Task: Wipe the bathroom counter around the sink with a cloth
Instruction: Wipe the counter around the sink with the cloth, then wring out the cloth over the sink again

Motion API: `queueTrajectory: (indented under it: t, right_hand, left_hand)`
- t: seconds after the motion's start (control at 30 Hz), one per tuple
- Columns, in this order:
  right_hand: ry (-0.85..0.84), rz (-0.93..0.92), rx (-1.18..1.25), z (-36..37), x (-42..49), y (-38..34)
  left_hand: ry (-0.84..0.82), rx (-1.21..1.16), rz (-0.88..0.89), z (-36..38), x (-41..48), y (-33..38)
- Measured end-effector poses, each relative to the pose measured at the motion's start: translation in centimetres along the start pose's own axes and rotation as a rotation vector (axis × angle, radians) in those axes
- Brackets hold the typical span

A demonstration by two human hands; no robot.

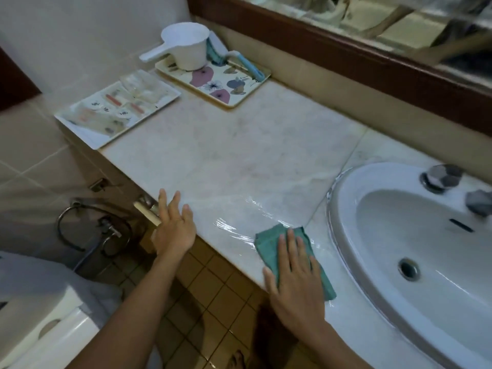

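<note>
Right hand [295,275], fingers straight, presses the soft, limp cloth [269,246] flat; palm pressure should stop it bunching on the wet worktop [239,155].

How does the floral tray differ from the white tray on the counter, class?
The floral tray has a printed pattern; the white tray is plain. The floral tray carries a white scoop and a blue-handled brush; the white tray carries small packets. Both are rectangular, on the counter.
</note>
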State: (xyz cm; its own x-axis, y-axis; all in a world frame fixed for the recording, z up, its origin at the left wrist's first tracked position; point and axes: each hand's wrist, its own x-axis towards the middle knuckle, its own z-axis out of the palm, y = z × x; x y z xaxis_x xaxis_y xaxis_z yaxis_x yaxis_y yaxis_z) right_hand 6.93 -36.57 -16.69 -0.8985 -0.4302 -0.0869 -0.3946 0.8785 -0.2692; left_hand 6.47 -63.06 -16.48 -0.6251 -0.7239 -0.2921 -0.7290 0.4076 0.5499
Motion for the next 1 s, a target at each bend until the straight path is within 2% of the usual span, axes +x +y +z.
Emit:
queueTrajectory:
  t: [0.07, 0.17, 0.27, 0.37, 0.53, 0.57, 0.6, 0.63, 0.67, 0.7, 0.73, 0.8, 0.9, 1.0]
  right_hand:
    - [0.031, 0.105, 0.002, -0.7, -2.8, 1.8]
    - [0.067, 0.131, 0.019, -1.7, -6.4, 3.9]
    - [0.170, 0.147, 0.030, -2.1, -9.2, 6.9]
    - [0.268, 0.287, 0.148, -2.6, -11.1, 9.1]
    - [0.312, 0.648, 0.565, -6.3, -11.2, 9.8]
    - [0.338, 0.731, 0.776, -7.6, -11.1, 9.9]
    - [0.365, 0.832, 1.085, -9.1, -11.1, 10.2]
    - [0.334, 0.912, 1.464, -10.4, -11.4, 10.6]
    - [0.227, 0.960, 1.843, -11.8, -11.8, 10.9]
    - [0.108, 0.978, 2.111, -13.3, -12.5, 11.0]
    - [0.042, 0.972, 2.238, -14.3, -13.1, 11.3]
    - [-0.060, 0.881, 2.327, -16.3, -14.0, 12.0]
    - [-0.242, 0.751, 2.299, -19.5, -15.0, 13.4]
    - [-0.440, 0.573, 2.212, -22.4, -15.5, 15.6]
  left_hand:
    - [0.040, -0.062, -0.034, 0.3, -1.7, 1.3]
    - [0.147, -0.142, 0.004, 1.7, -6.2, 3.7]
    - [0.202, -0.311, 0.249, 3.7, -12.8, 4.9]
    - [0.049, -0.514, 0.588, 6.0, -19.1, 4.6]
    - [-0.193, -0.417, 1.039, 9.2, -24.6, 4.0]
    - [-0.211, -0.370, 1.117, 9.4, -24.9, 4.1]
    - [-0.215, -0.309, 1.206, 9.3, -24.9, 4.5]
    - [-0.214, -0.243, 1.309, 9.2, -24.8, 5.1]
    - [-0.220, -0.184, 1.424, 9.1, -24.5, 6.0]
    - [-0.229, -0.127, 1.546, 9.0, -24.2, 7.1]
    - [-0.236, -0.067, 1.663, 8.8, -23.9, 8.6]
    - [-0.229, 0.042, 1.865, 8.7, -23.7, 12.0]
    - [-0.171, 0.059, 2.138, 9.5, -24.0, 17.1]
    - [-0.144, -0.037, 2.263, 10.9, -25.0, 22.4]
